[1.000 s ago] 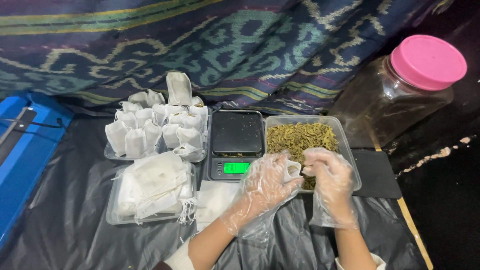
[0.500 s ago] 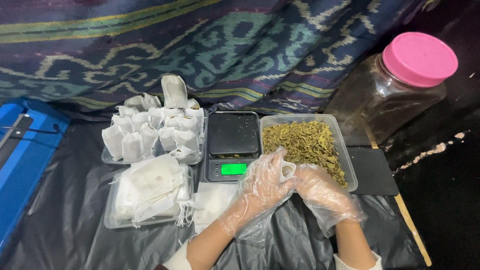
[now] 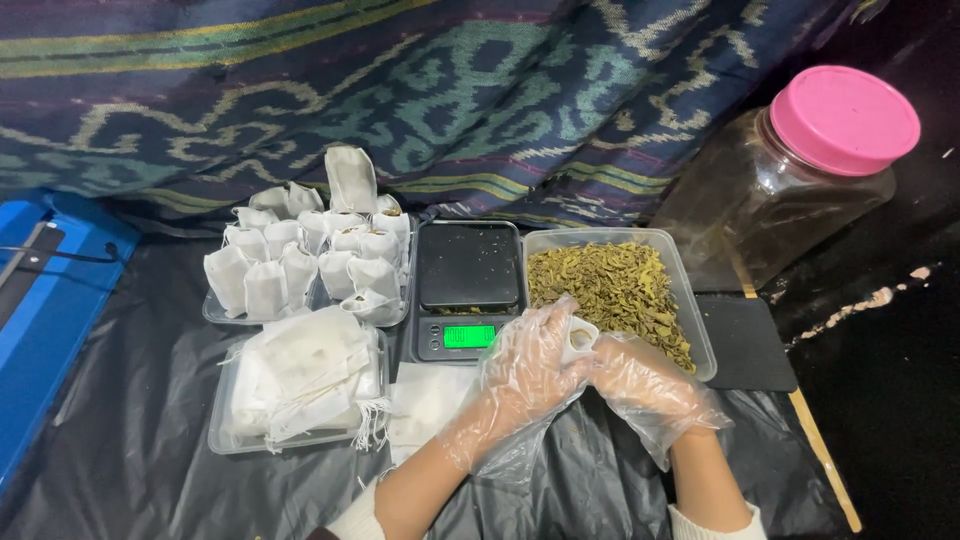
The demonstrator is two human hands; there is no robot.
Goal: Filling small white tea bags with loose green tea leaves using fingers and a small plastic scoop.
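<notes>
Both my hands wear loose clear plastic gloves. My left hand (image 3: 520,375) and my right hand (image 3: 640,385) meet over a small white filter bag (image 3: 580,337), held between their fingers at the near edge of a clear tub of dried green leaves (image 3: 615,285). Just left of the tub sits a small black digital scale (image 3: 468,290) with a lit green display and nothing on its platform. The bag's opening faces up; what is inside it is not visible.
A tray of filled white bags (image 3: 310,260) stands at the back left, a tray of flat empty bags (image 3: 300,375) in front of it. A blue machine (image 3: 50,300) is at the far left, a big jar with a pink lid (image 3: 800,170) at the right, black plastic sheet underneath.
My right hand has drawn back from the leaf tub toward me and joined the left hand at the small bag. The left hand stayed nearly still.
</notes>
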